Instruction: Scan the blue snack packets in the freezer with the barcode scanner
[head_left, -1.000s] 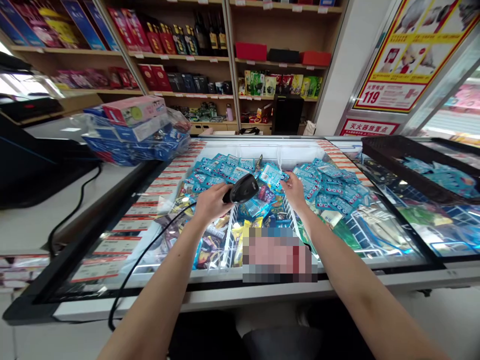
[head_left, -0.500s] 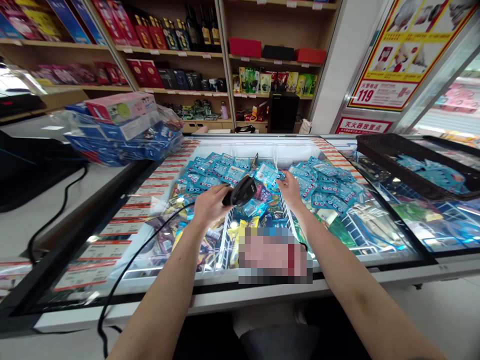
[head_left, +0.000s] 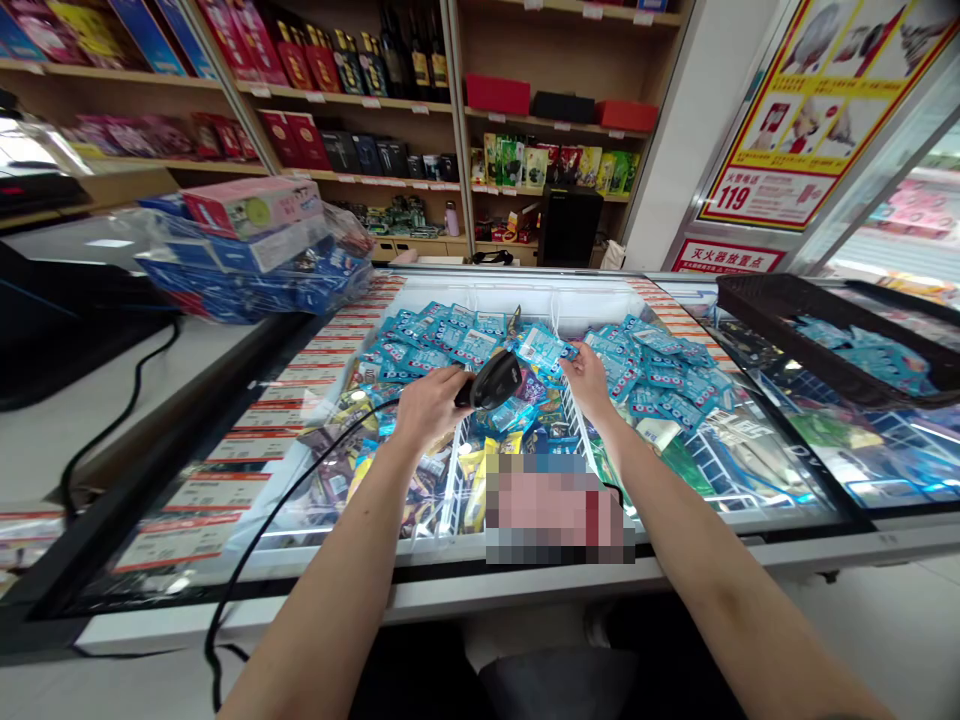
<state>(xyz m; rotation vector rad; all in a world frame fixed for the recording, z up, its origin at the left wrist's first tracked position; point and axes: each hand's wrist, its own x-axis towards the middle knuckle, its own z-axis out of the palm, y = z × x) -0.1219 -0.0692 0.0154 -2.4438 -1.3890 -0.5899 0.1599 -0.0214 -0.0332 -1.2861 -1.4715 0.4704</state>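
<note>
Holding a black corded scanner (head_left: 495, 381) in left grip (head_left: 427, 405), pinching a flat blue plastic packet (head_left: 538, 346) in right grip (head_left: 589, 379) (might slip, pinched only by one edge).

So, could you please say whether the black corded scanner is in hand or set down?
In hand: the left hand is closed around the handle end of the black corded scanner.
</note>
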